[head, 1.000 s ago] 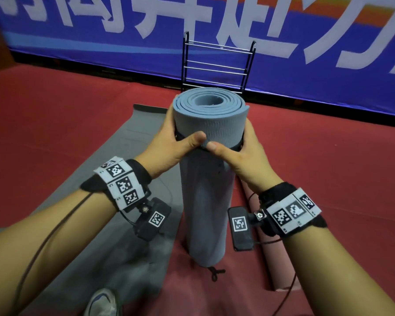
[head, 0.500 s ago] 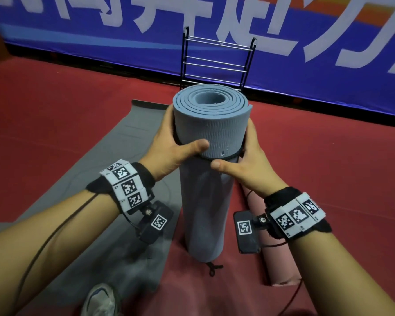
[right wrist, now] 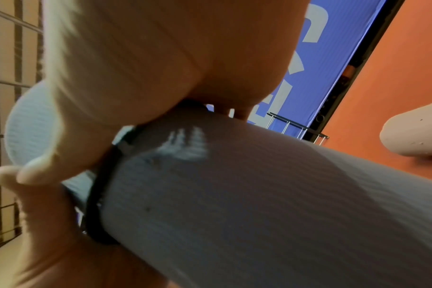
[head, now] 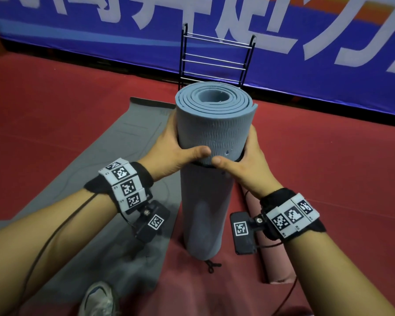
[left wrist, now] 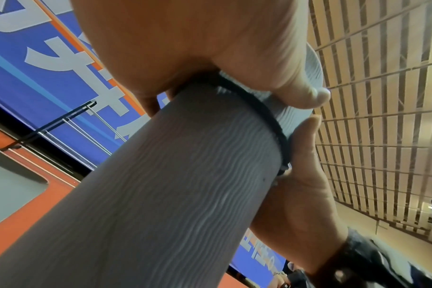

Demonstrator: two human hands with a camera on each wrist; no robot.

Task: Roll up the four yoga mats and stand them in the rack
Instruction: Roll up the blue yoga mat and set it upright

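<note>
A rolled blue-grey yoga mat stands upright on the red floor in front of me. My left hand and right hand wrap round its upper part from either side, thumbs nearly meeting at the front. A black elastic band circles the roll right under my fingers; the right wrist view shows the band too. The black wire rack stands behind the roll against the banner. A grey mat lies flat to the left. A rolled pink mat lies on the floor to the right.
A blue banner with white characters closes off the back. My shoe shows at the bottom, on the grey mat's near end. A black cord lies by the roll's foot. Red carpet spreads to the right.
Both hands and the black band have slid down the roll, leaving more of its top end above them. The roll stays upright on the same spot.
</note>
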